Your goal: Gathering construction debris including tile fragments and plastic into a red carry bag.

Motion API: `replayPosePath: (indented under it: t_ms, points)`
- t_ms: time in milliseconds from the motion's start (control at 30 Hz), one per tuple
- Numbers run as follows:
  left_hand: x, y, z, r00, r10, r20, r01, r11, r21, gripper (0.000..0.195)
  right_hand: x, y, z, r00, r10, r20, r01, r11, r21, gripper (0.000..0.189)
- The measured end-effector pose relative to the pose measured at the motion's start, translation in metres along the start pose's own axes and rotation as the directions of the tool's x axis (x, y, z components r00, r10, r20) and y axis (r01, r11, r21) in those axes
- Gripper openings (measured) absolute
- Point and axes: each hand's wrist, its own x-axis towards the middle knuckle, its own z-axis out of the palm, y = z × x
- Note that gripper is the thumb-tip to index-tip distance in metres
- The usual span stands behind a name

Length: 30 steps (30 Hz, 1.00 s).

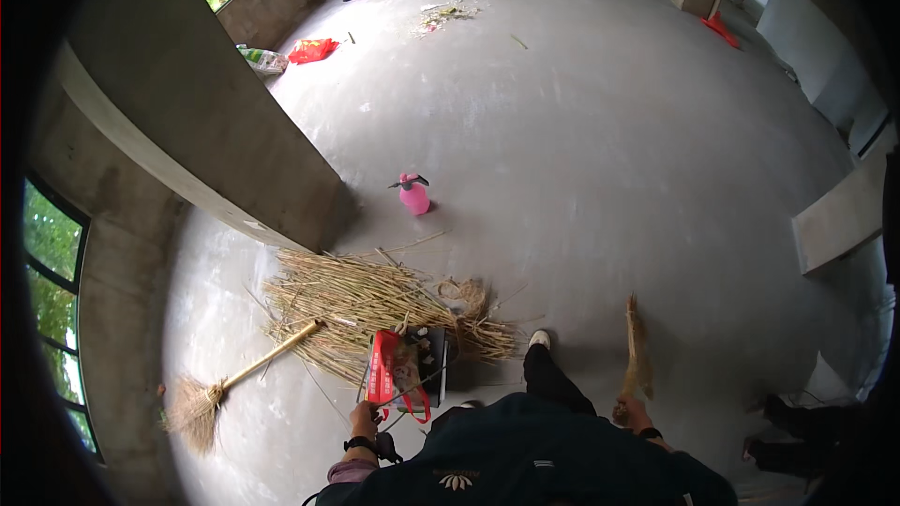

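My left hand (363,419) is closed around what looks like the thin handle of a dark open container (437,360). A red shopping bag (384,365) bearing writing is in or against that container, its strap hanging near my fingers; which one it is I cannot tell. Out to the right, my right hand (635,413) grips the bound end of a small straw hand broom (631,344), whose bristles point ahead. A heap of dry stalks (351,295) lies on the floor before me to the left, just beyond the container. Tangled fibre twine (471,293) rests at its right end.
A long-handled straw broom (260,365) lies at the left, its handle reaching the stalks. A pink spray bottle (415,198) stands beyond, near a concrete pillar (232,105). Farther off are a red plastic bag (311,50) and scattered debris (443,16). Another person's dark-clothed legs (801,429) appear at lower right.
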Motion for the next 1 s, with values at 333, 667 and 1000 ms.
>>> replayPosePath:
  t_ms: [333, 667, 1000]
  points:
    - [-0.026, 0.088, 0.153, 1.000, 0.030, -0.002, -0.030, 1.000, -0.008, 0.010, 0.022, -0.210, 0.041, 0.995, -0.093, 0.037, 0.088, 0.991, 0.103, 0.017]
    - [0.015, 0.157, 0.297, 0.962, -0.140, 0.234, 0.130, 0.990, 0.057, 0.016, 0.069, -0.311, 0.112, 0.976, -0.207, 0.075, 0.208, 0.978, -0.004, 0.022]
    - [0.125, 0.210, 0.380, 0.474, -0.044, 0.879, -0.231, 0.957, 0.173, 0.010, 0.065, -0.411, 0.173, 0.990, -0.100, 0.104, 0.066, 0.956, 0.286, 0.012]
